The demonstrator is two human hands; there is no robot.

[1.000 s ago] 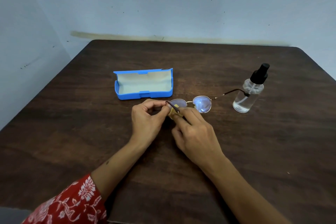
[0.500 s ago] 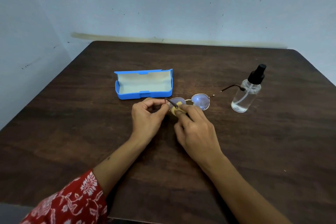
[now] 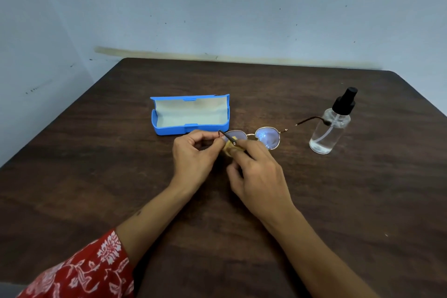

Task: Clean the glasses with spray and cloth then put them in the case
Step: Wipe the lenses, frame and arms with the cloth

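Round gold wire-rimmed glasses [image 3: 254, 136] held low over dark wooden table [image 3: 314, 201], near temple pinched in left hand [image 3: 193, 155] to steady frame. Small yellow cloth [image 3: 229, 149] pinched against near lens by right hand [image 3: 258, 172], apparently mid-wipe. Open blue plastic case [image 3: 191, 115] waiting just behind; clear spray bottle with black pump [image 3: 331, 128] parked right, touching far temple tip.

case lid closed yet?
No, the blue case lies open on the table, its pale lining showing and nothing inside.
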